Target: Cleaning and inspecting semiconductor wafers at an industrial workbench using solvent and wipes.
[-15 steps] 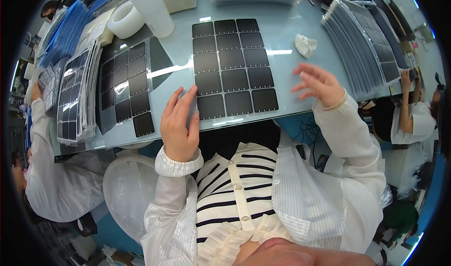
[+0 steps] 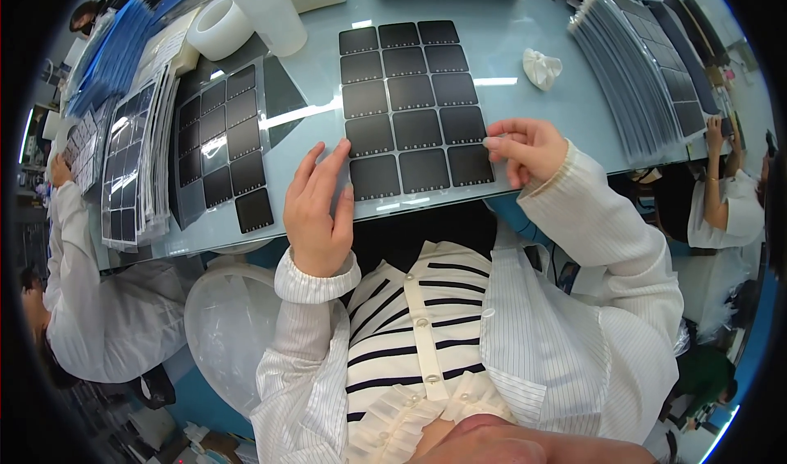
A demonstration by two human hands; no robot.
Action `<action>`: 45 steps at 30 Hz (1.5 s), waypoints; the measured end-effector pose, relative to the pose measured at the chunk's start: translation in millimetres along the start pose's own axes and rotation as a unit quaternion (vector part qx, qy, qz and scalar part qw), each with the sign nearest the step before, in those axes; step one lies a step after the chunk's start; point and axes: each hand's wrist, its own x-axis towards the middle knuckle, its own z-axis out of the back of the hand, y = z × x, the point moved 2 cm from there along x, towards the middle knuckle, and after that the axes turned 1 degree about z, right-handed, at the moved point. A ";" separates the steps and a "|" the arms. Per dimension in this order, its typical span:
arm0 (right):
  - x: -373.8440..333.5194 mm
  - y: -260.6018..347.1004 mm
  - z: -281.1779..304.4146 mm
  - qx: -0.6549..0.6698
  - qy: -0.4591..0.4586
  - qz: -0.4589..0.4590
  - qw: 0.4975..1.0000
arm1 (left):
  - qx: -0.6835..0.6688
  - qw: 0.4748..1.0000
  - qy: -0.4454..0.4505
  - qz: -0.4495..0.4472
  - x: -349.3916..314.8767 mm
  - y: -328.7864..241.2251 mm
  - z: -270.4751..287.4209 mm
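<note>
A clear sheet with a grid of black rounded squares (image 2: 422, 128) lies flat on the glass-topped table in front of me. My left hand (image 2: 320, 218) rests beside its left edge, fingers stretched out and apart, the fingertips touching that edge. At the lower right edge of the sheet, my right hand (image 2: 529, 152) has thumb and forefinger in a pinch on the rim, the other fingers curled below. To the left lies another sheet of black squares (image 2: 243, 136) in clear film, one square missing from its grid and a loose black square (image 2: 254, 211) at its lower corner.
A crumpled white wad (image 2: 542, 70) lies right of the sheet. Stacks of filmed sheets stand at the right (image 2: 627, 87) and left (image 2: 147, 169). A roll of clear tape (image 2: 220, 28) and a translucent cylinder (image 2: 264, 13) are at back left. Other people sit at both sides.
My right hand has moved left and down from above the table to the sheet's right edge, its fingers closing there. My left hand stays at the left edge.
</note>
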 end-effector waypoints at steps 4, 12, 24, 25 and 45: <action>13.5 -1.8 -2.7 -0.234 -0.070 0.104 0.964 | 0.003 1.000 -0.002 0.001 0.2 0.0 2.1; -5.6 -29.6 -24.9 0.066 0.015 0.196 0.978 | -0.015 1.000 -0.003 0.012 2.1 -1.0 3.8; -41.6 10.4 16.0 0.039 -0.218 0.350 0.910 | -0.089 0.995 0.005 0.036 -0.8 -1.0 9.6; -50.8 16.9 33.9 0.016 -0.261 0.357 0.897 | -0.087 0.996 0.008 0.033 -1.2 -0.9 9.3; -110.1 -50.4 368.7 0.199 -0.527 0.238 0.791 | -0.029 0.999 0.005 0.017 3.4 -7.9 5.4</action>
